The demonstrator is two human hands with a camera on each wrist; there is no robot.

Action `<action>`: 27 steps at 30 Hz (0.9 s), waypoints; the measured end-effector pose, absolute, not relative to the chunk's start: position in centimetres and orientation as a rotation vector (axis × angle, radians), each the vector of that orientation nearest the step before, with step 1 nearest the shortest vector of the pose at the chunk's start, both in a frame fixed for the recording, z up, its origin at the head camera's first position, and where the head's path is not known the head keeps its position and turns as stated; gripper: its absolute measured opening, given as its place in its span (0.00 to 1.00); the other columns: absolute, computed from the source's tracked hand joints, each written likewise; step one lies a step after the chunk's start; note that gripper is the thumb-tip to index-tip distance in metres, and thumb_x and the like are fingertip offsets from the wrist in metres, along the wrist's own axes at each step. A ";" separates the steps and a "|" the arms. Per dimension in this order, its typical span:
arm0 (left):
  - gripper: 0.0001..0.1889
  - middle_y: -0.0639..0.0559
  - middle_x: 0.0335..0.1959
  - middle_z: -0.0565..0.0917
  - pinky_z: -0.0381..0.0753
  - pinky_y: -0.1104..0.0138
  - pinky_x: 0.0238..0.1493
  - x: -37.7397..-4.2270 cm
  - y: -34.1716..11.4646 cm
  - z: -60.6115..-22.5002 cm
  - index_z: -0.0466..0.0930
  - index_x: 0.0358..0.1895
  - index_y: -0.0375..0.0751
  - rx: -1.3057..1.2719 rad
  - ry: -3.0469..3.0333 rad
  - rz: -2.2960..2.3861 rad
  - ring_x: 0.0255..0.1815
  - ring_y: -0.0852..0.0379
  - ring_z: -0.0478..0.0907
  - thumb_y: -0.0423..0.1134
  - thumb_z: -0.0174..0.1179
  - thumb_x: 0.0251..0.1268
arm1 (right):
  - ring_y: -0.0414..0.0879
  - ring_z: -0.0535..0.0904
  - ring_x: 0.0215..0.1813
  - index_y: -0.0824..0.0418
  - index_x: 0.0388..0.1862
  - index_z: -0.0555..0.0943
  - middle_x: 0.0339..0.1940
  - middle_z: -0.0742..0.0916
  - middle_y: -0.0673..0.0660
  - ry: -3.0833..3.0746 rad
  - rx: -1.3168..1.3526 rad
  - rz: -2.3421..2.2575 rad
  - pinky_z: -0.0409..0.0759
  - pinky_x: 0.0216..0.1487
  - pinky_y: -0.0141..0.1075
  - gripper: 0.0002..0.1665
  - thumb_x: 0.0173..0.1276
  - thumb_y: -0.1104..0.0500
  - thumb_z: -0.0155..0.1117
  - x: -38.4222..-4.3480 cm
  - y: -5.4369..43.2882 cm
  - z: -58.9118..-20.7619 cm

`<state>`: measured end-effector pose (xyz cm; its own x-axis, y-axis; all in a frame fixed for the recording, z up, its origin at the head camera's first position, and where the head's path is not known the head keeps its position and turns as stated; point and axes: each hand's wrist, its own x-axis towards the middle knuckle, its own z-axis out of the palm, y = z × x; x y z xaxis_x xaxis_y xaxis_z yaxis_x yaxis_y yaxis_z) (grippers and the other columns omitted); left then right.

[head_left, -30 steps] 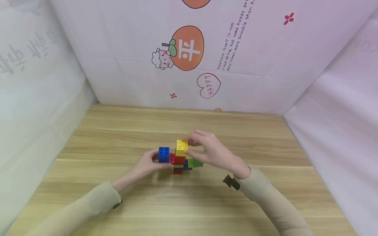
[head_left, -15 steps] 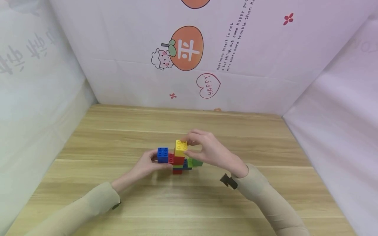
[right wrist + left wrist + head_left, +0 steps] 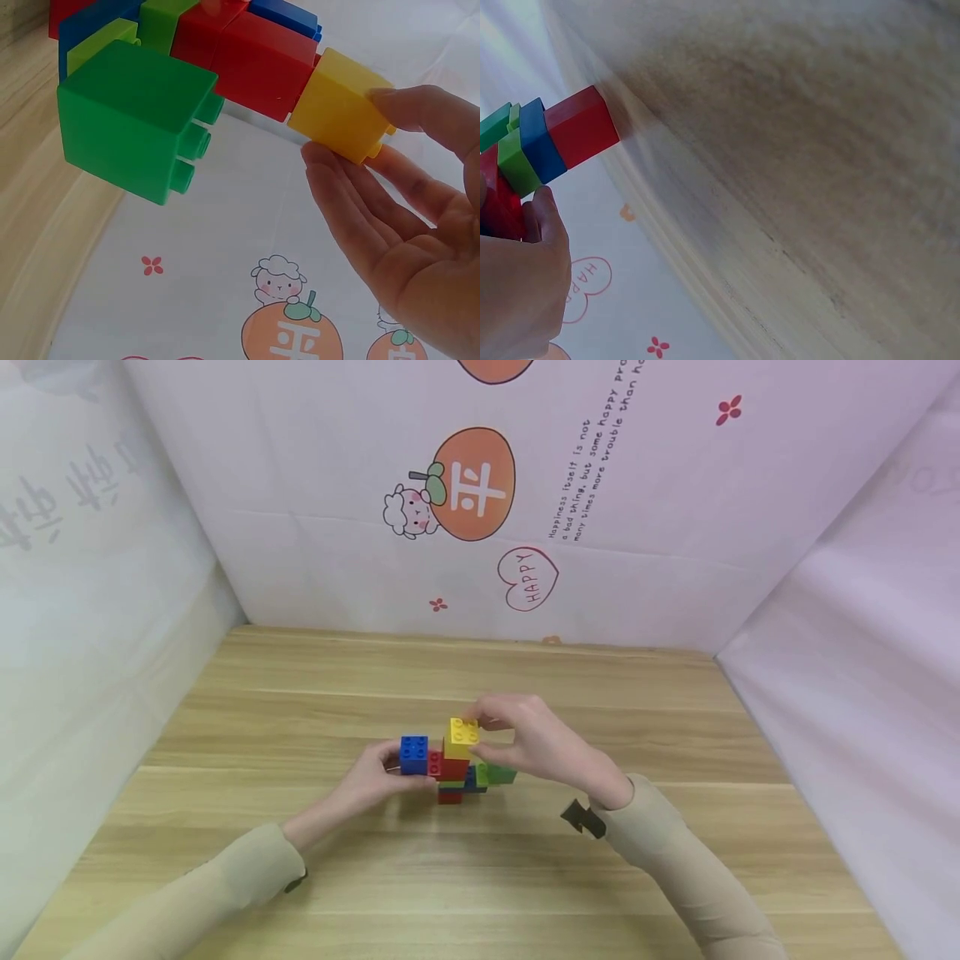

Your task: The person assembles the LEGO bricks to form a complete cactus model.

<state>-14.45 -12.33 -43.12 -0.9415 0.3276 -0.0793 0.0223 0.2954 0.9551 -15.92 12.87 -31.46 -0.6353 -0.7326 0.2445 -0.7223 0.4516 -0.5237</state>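
Note:
A build of coloured toy building bricks stands at the middle of the table. My left hand (image 3: 378,779) grips its left side, around the blue brick (image 3: 414,753) and the red brick (image 3: 435,763) beside it. On top sits a yellow brick (image 3: 337,105), pinched between the thumb and fingers of my right hand (image 3: 540,745). A thin seam with a bit of red stud shows between it and the red brick (image 3: 262,60) below. A green brick (image 3: 124,120) juts out to the right. The lowest red brick (image 3: 581,127) is under a dark blue one (image 3: 541,142).
The wooden table (image 3: 480,877) stretches around the build on all sides. White printed cloth (image 3: 337,568) rises behind it, with more cloth (image 3: 862,652) along the left and right sides.
The yellow brick has shifted very slightly to the right with my right hand, relative to the bricks under it. My left hand and the rest of the build look nearly still.

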 end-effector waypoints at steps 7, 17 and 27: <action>0.26 0.38 0.53 0.86 0.82 0.54 0.61 -14.5 -12.3 -43.1 0.79 0.57 0.34 0.310 2.321 1.674 0.55 0.46 0.83 0.42 0.73 0.55 | 0.44 0.87 0.49 0.62 0.52 0.81 0.49 0.89 0.55 2.647 -1.345 -0.928 0.87 0.51 0.32 0.19 0.61 0.64 0.72 -16.0 12.9 -31.4; 0.27 0.41 0.54 0.86 0.81 0.53 0.63 -14.5 -12.1 -42.8 0.80 0.57 0.37 0.241 2.326 1.646 0.56 0.47 0.83 0.44 0.74 0.54 | 0.44 0.87 0.47 0.63 0.51 0.82 0.48 0.89 0.56 2.674 -1.385 -0.930 0.86 0.49 0.28 0.19 0.60 0.64 0.73 -16.0 12.7 -31.3; 0.27 0.42 0.54 0.86 0.80 0.53 0.63 -14.5 -12.0 -42.9 0.80 0.57 0.39 0.258 2.324 1.644 0.57 0.46 0.83 0.44 0.74 0.54 | 0.44 0.87 0.46 0.63 0.50 0.83 0.45 0.89 0.56 2.688 -1.388 -0.916 0.86 0.49 0.28 0.19 0.59 0.65 0.74 -15.8 12.7 -31.2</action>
